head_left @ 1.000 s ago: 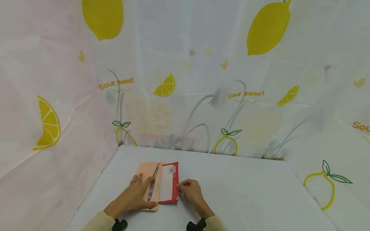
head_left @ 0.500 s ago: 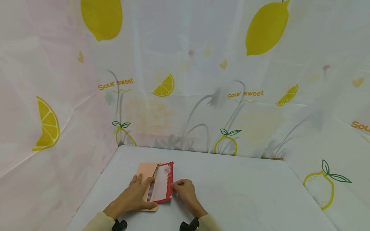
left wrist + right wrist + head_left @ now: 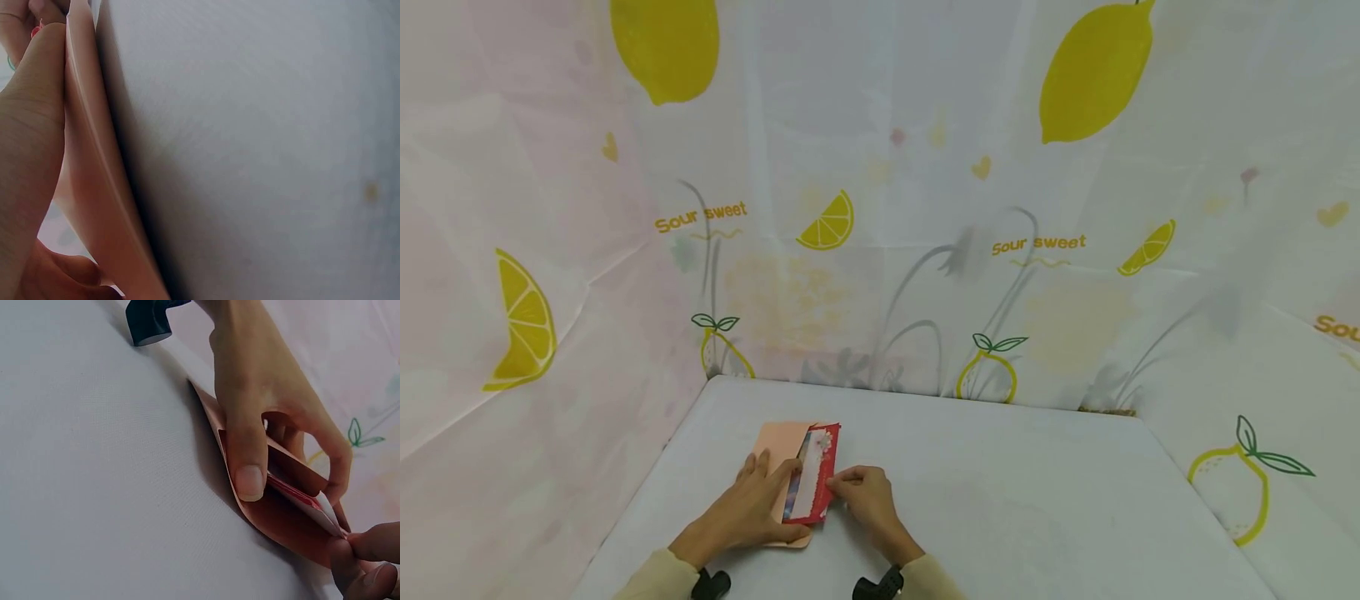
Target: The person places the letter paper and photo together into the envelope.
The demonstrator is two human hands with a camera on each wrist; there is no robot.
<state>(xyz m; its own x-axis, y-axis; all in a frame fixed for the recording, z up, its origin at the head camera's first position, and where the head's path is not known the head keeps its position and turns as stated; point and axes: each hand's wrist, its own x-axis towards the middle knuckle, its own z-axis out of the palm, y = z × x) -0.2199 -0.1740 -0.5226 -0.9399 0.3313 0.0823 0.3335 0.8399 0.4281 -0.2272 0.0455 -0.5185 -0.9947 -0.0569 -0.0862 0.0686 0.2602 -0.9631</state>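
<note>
A peach envelope lies on the white table, its side opening facing right. My left hand presses on it with fingers spread. In the right wrist view, the left thumb lies on the envelope's lower flap and the arched index finger is at the pocket's edge. A red card with a white panel and a flower decoration sits partly in the opening; its left part is hidden. Beside it shows a narrow bluish strip. My right hand pinches the card's right edge between thumb and index finger.
The white tabletop extends to the right of the hands. A lemon-print cloth hangs behind the table and at both sides. Black bands with small devices are on both wrists, including the right wristband.
My right hand has moved left with the red card, and less of the card shows outside the envelope. The left hand and the envelope stay in place.
</note>
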